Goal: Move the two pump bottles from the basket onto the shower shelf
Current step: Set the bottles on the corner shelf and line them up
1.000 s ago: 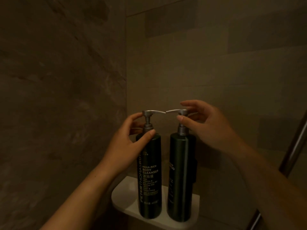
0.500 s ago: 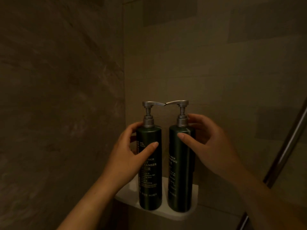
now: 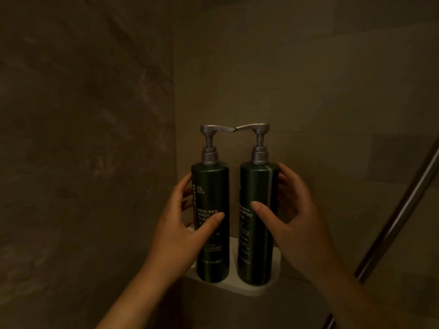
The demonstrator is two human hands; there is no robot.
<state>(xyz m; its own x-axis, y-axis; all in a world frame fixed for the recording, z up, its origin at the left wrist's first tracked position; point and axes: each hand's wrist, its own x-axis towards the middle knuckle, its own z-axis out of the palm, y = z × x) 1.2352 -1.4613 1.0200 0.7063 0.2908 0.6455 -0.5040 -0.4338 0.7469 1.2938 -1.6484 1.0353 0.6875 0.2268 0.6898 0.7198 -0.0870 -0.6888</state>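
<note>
Bottles stand upright on shelf (image 3: 276,262), spouts touching: left hand (image 3: 180,236) cups body cleanser btl (image 3: 210,193), right hand (image 3: 297,224) shampoo btl (image 3: 259,186), fingers spread w/ thumbs in front, prob. steadying both.

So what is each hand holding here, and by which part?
Left hand wraps the body cleanser bottle mid-body; right hand wraps the shampoo bottle mid-body. Both stand on the shelf.

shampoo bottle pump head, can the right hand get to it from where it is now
Probably yes. The right hand cups the shampoo bottle at its body, and the pump head above is uncovered, with only its spout tip meeting the body cleanser bottle's spout.
</note>
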